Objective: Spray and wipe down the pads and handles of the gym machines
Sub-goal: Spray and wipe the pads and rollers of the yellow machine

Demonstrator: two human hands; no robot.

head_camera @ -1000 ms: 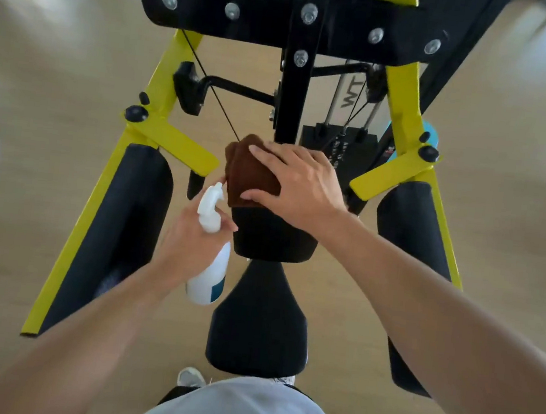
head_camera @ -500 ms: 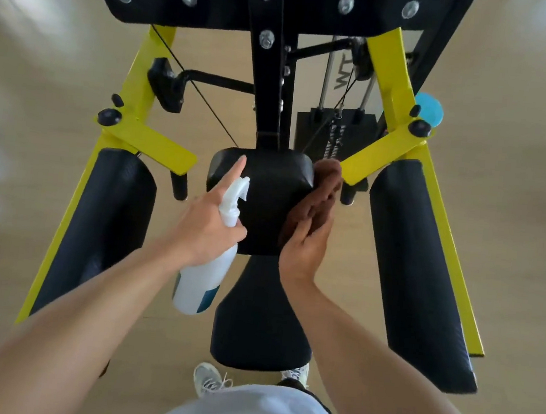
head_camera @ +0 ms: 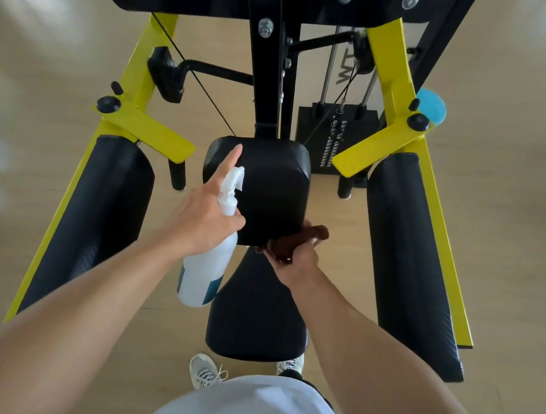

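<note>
Long black side pads (head_camera: 95,222) on yellow bars (head_camera: 433,203) flank the chest pad (head_camera: 267,186). Left hand (head_camera: 202,223) grips the spray bottle (head_camera: 205,274), forefinger extended; right hand (head_camera: 296,260) clutches the brown cloth (head_camera: 298,240) at the chest pad's near right corner, above the seat (head_camera: 256,316).

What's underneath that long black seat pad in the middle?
Below the seat pad you see pale wooden floor and two white sneakers poking out at its near edge. The pad covers its own support, so whatever holds it up is hidden.
</note>
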